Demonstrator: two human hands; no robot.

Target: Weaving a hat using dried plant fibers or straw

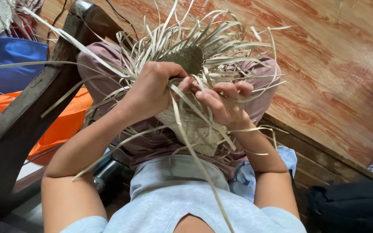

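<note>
Gripping one woven mat (195, 129): left hand (152, 88), right hand (223, 103).

Pale, dry, matt straw strips (221, 47) fan loose from a tightly plaited, rough woven mat (191, 129), over soft mauve cloth trousers (152, 144), beside a worn dark wooden chair arm (31, 112), a glossy reddish wood-grain floor (324, 64) and shiny orange plastic bags (61, 125).
</note>
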